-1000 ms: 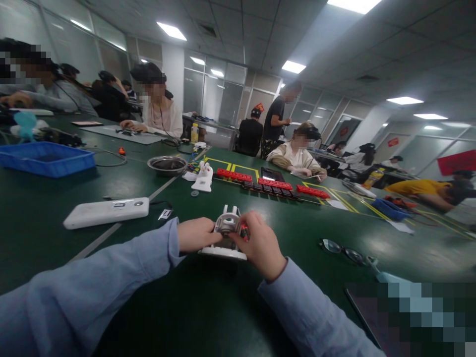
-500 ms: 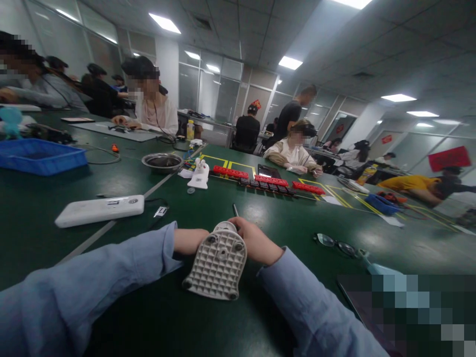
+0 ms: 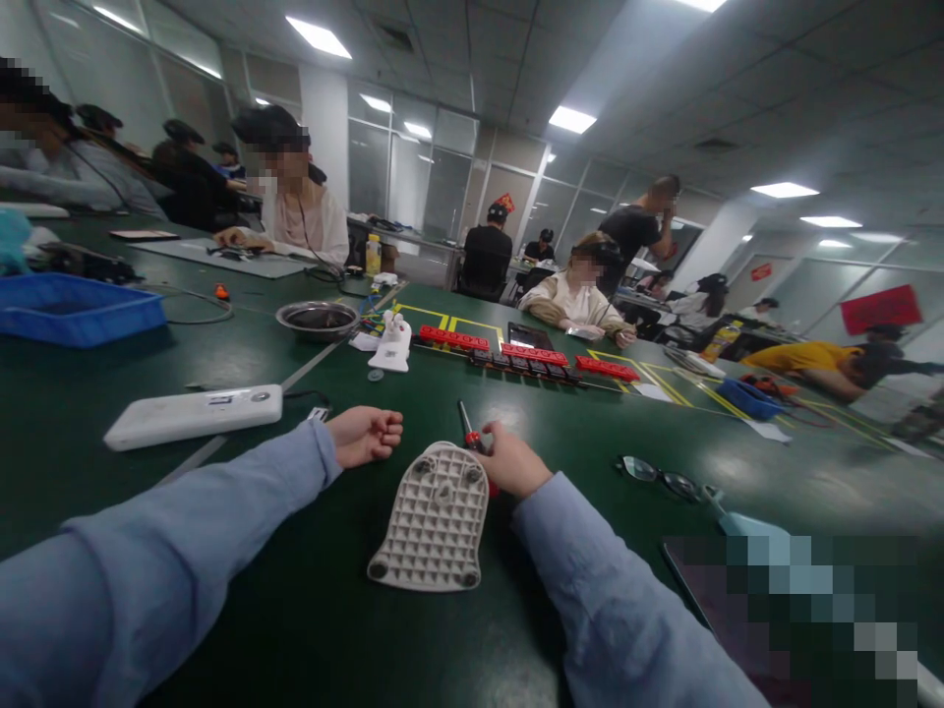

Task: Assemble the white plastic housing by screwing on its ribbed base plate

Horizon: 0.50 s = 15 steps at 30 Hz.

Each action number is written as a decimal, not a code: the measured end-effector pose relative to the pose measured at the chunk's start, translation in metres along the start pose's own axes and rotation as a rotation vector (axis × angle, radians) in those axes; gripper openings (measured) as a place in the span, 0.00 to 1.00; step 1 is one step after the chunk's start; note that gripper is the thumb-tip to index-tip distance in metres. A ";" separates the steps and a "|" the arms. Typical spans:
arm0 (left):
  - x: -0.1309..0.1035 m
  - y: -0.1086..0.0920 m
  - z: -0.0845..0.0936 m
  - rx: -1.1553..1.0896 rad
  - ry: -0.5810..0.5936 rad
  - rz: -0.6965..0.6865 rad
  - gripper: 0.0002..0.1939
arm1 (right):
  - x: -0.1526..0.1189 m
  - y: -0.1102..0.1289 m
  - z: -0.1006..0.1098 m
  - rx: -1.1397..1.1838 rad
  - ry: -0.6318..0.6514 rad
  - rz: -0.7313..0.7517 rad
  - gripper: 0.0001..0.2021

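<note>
A light grey plastic base point(image 3: 434, 521) with a ribbed grid underside and dark round feet at its corners stands in front of me, its underside facing me. To its upper left is my left hand point(image 3: 367, 436), apart from it, with the fingers curled together. Anything inside those fingers is too small or hidden to make out. Just right of the base's top edge, my right hand point(image 3: 517, 462) closes around a screwdriver point(image 3: 470, 439). Its red and black handle is partly covered by the hand, and the metal shaft points away from me.
Left lie a white elongated device point(image 3: 196, 418), a metal bowl point(image 3: 317, 321) and a blue tray point(image 3: 81, 310). Ahead are a white plastic part point(image 3: 392, 346) and red strips point(image 3: 532, 354). Glasses point(image 3: 656, 474) lie to the right. People sit around the table.
My left hand has come out from behind the base and moved left, away from it. My right hand has shifted slightly right, and the screwdriver's red handle now shows.
</note>
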State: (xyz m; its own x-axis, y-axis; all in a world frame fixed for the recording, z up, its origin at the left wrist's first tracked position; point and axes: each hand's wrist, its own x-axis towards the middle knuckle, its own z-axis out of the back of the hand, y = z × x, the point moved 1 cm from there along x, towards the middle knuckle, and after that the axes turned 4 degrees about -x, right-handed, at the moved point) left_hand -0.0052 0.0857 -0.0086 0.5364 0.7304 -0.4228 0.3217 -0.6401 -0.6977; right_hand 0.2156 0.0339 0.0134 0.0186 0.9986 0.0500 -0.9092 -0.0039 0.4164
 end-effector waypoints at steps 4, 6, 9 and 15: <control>0.010 0.021 -0.007 -0.032 -0.039 -0.069 0.15 | 0.004 -0.005 -0.025 0.110 -0.042 -0.004 0.26; 0.010 0.023 -0.009 -0.039 -0.070 -0.087 0.15 | 0.008 -0.008 -0.030 0.209 -0.106 0.018 0.26; 0.007 0.020 -0.011 -0.023 -0.086 -0.108 0.14 | 0.013 -0.015 -0.034 0.397 -0.236 0.050 0.23; 0.000 0.021 -0.015 -0.004 -0.148 -0.135 0.14 | 0.016 -0.020 -0.035 0.852 -0.459 -0.004 0.19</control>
State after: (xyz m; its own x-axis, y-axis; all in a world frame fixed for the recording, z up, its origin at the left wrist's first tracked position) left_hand 0.0129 0.0692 -0.0145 0.3680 0.8367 -0.4056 0.3861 -0.5344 -0.7519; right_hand 0.2199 0.0522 -0.0261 0.3457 0.8815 0.3217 -0.3053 -0.2185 0.9269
